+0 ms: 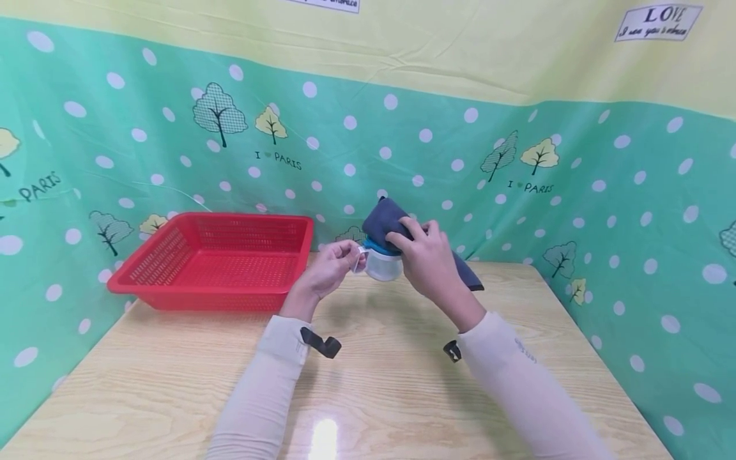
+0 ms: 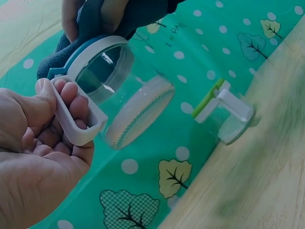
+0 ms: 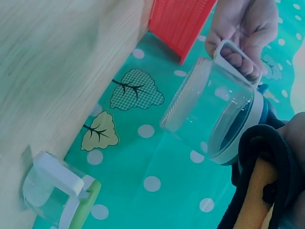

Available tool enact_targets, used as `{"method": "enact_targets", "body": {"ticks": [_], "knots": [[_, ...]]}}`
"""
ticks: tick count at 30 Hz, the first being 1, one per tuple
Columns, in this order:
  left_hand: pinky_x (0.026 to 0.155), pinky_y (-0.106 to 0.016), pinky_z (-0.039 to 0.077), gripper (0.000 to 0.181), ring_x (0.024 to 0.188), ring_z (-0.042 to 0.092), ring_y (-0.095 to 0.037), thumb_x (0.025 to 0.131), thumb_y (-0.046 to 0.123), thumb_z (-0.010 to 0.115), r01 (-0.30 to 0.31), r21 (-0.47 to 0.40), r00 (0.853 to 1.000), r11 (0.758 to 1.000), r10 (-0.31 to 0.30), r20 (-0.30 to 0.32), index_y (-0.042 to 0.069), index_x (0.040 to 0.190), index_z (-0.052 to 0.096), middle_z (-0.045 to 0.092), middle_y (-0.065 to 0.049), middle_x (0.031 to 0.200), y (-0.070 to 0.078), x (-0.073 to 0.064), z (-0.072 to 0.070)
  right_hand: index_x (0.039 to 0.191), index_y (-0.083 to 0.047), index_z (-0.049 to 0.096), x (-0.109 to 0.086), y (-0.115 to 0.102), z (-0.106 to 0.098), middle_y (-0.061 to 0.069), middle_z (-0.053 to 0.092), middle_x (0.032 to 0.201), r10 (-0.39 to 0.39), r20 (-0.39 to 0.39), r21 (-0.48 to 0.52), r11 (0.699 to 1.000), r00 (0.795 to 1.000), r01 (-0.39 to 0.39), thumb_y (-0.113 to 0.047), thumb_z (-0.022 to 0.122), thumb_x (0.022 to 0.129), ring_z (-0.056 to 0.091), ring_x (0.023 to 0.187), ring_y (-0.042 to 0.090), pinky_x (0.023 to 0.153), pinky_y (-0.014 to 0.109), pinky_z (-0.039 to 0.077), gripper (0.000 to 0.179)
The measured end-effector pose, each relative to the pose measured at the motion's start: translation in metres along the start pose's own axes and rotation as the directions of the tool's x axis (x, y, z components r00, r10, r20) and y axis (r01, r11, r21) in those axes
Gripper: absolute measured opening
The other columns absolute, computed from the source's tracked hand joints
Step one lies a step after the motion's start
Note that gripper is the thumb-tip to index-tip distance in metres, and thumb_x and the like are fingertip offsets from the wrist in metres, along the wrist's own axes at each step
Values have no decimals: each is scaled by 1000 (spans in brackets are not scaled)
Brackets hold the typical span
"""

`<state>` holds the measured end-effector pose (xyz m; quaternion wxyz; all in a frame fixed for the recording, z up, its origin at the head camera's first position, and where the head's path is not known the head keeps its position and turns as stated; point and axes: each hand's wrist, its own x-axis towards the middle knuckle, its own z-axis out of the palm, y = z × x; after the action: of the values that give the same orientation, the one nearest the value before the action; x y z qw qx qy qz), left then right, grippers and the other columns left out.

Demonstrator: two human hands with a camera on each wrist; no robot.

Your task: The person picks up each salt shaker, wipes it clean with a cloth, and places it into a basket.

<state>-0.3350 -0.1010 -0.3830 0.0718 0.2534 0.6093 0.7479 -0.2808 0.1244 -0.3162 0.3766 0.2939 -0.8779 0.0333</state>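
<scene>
My left hand (image 1: pixel 329 269) grips the white handle (image 2: pixel 81 137) of a clear jar (image 1: pixel 384 268) with a blue lid (image 1: pixel 376 246). The jar is held up over the table, and in the left wrist view its pale base shows at the lower right. With curled fingers, my right hand (image 1: pixel 430 259) holds a dark blue cloth (image 1: pixel 384 220) against the lid, covering much of it. In the right wrist view a fold of the cloth shows an orange inner side, and one end hangs down to the right in the head view.
A second clear jar (image 2: pixel 233 117), with a white handle and green lid, stands on the table, hidden in the head view. A red plastic basket (image 1: pixel 213 301) sits at the back left of the wooden table (image 1: pixel 402 377). A dotted green curtain (image 1: pixel 322 166) closes off the back and sides.
</scene>
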Motion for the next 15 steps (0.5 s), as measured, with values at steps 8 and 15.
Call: {"method": "enact_targets", "body": {"ticks": [8, 15], "knots": [[83, -26, 50, 20, 86, 58, -16, 106, 5, 51, 38, -62, 994, 997, -44, -104, 9, 89, 62, 60, -5, 88, 2, 1, 0, 115, -17, 74, -9, -4, -4, 17, 61, 134, 12, -27, 43, 999, 1000, -11, 3, 66, 90, 55, 93, 44, 71, 56, 53, 34], [81, -25, 50, 20, 85, 58, -16, 106, 3, 49, 13, -93, 992, 996, -25, -127, 7, 90, 60, 58, -6, 88, 5, 0, -3, 116, -16, 72, -16, -5, -3, 19, 59, 132, 24, -50, 67, 998, 998, -21, 6, 66, 88, 54, 91, 43, 72, 55, 52, 36]]}}
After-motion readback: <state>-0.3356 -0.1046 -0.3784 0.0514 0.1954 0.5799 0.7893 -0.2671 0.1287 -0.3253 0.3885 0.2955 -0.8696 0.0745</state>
